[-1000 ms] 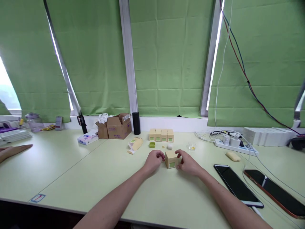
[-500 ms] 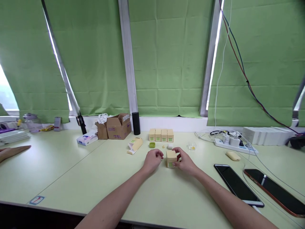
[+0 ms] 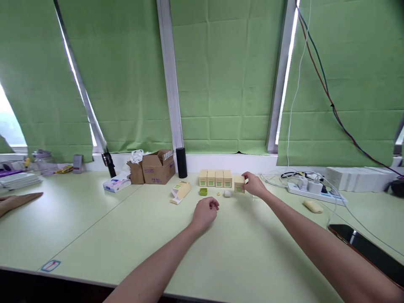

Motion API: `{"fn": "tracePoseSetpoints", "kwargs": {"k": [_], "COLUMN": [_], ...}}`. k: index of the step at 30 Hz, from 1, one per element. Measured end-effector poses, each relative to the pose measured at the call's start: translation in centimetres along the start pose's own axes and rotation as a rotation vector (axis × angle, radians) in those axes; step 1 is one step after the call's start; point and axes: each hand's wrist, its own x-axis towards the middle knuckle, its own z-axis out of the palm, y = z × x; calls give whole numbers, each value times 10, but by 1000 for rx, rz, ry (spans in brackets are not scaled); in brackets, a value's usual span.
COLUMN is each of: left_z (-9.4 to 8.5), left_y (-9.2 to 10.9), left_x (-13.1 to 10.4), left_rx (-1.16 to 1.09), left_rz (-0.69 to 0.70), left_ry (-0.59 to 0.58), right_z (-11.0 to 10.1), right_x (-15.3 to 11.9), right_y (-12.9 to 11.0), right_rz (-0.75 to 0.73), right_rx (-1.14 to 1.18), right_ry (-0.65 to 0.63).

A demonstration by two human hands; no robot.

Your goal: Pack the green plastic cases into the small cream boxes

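In my right hand (image 3: 255, 184) is a small cream box (image 3: 239, 184) with a green label, gripped by its right side. The box is just right of a row of several matching boxes (image 3: 215, 179). My left hand (image 3: 205, 213) rests nearer me on the table, its fingers curled in with nothing visible in them. Between that hand and the row are a small green tray (image 3: 203, 191), a tiny yellow piece (image 3: 218, 194) and a small white case (image 3: 227, 193). An opened cream box (image 3: 180, 192) lies on its side to the left.
A black cylinder (image 3: 181, 163), a cardboard box (image 3: 158, 167) and a tissue pack (image 3: 116, 184) stand at the back left. To the right are a power strip (image 3: 315, 193), cables, a cream oval object (image 3: 312, 206) and a phone (image 3: 368, 252). Another person's hand (image 3: 20, 201) lies at far left.
My right hand has carried the small box away from me and to the right, up beside the row. My left hand stays near its place, fingers still curled.
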Motion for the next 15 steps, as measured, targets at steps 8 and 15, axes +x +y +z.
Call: {"fn": "tracePoseSetpoints", "kwargs": {"k": [8,15], "left_z": [1,2], "left_y": [2,1], "left_x": [-1,-1], "left_rx": [13,17], "left_rz": [2,17], "left_ry": [-13,-1], "right_z": [25,31], "right_x": [25,0], "right_y": [11,6], "right_rz": [7,-106], "right_rx": [-211,-399], "right_ry": [-37,96]}}
